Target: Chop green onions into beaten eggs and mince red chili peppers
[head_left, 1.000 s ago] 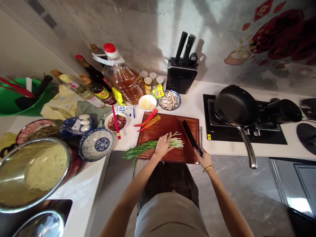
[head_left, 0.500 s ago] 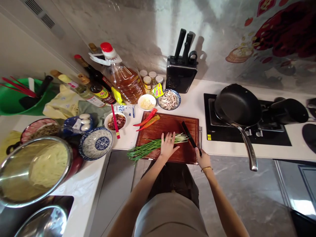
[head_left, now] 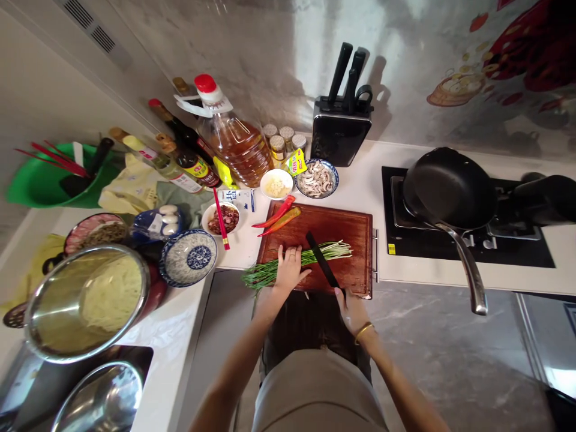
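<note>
A bunch of garlic chives [head_left: 310,257] lies across the red-brown cutting board [head_left: 355,225], green ends to the left and pale ends to the right. My left hand [head_left: 289,271] presses over the bunch and holds it against the board, thumb out to the side. In my right hand [head_left: 352,310] is the handle of a black-bladed knife [head_left: 323,259]. Its blade crosses the bunch to the right of my left hand; whether it touches the board I cannot tell. A red chili pepper [head_left: 278,212] and an orange-green one [head_left: 284,221] rest at the board's upper left.
Behind the board stand a bowl of sliced mushrooms [head_left: 317,180], a bowl of minced garlic [head_left: 276,183] and a knife block [head_left: 341,135]. Left are a bowl of meat with chopsticks [head_left: 221,219], a patterned bowl [head_left: 189,258] and a steel pot [head_left: 85,303]. A wok [head_left: 450,192] sits on the stove at right.
The knife has moved left, from the pale tips at the board's right side to further along the bunch. My left hand has shifted left along the chives. The camera view has turned slightly.
</note>
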A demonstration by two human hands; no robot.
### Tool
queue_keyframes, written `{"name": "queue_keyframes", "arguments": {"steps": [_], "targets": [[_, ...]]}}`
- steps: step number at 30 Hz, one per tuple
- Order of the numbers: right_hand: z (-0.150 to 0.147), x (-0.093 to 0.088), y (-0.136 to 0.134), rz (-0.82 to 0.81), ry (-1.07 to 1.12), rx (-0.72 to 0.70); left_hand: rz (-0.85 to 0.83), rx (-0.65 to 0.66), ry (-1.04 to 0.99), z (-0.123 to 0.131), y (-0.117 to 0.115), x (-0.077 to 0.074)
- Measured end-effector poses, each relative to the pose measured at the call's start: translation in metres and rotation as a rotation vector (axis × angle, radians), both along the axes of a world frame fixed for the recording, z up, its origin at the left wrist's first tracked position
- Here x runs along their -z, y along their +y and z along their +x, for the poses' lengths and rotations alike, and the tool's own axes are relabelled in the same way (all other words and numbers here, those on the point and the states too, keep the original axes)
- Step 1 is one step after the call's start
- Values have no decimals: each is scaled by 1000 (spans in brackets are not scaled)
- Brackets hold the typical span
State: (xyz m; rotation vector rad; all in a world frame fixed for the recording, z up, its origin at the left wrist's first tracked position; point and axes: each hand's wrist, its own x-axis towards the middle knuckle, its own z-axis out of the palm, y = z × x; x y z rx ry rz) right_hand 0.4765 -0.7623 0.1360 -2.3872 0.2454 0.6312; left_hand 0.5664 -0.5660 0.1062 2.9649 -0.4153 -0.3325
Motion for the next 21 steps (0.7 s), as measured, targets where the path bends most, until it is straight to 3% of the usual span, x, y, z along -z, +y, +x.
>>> {"name": "queue_keyframes", "arguments": {"steps": [7,14,21], "targets": [[6,0,29,-62,115,14,100,-53,-2,-2,-1,4],[15,-3,37,-178,193,-21,117,25,93,2,2,12],[22,14,49,-201,230,-7,119,85,96,10,5,18]]}}
